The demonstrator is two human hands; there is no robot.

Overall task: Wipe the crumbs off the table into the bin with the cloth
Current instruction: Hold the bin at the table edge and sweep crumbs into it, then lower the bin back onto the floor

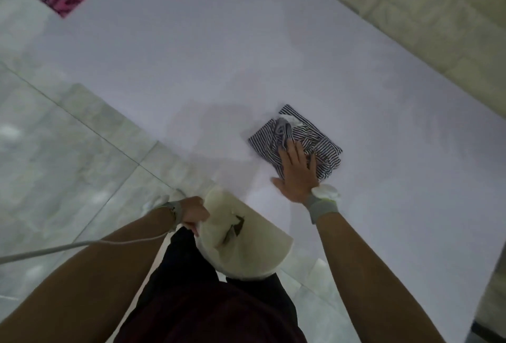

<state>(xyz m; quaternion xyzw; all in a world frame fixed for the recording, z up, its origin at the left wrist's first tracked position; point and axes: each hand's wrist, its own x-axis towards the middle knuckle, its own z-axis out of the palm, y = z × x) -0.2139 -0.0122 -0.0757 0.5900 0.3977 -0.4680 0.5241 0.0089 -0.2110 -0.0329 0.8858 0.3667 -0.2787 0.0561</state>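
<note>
Left hand (193, 212) gripping bin (243, 244), cloth (297, 141) seemingly diagonal

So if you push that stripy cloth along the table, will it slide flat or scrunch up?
Probably it scrunches a bit. The striped cloth is already rumpled into folds, so it looks soft and floppy. The right hand lies flat on it, which should help hold it down. The white table looks smooth, so the cloth likely slides easily.
</note>
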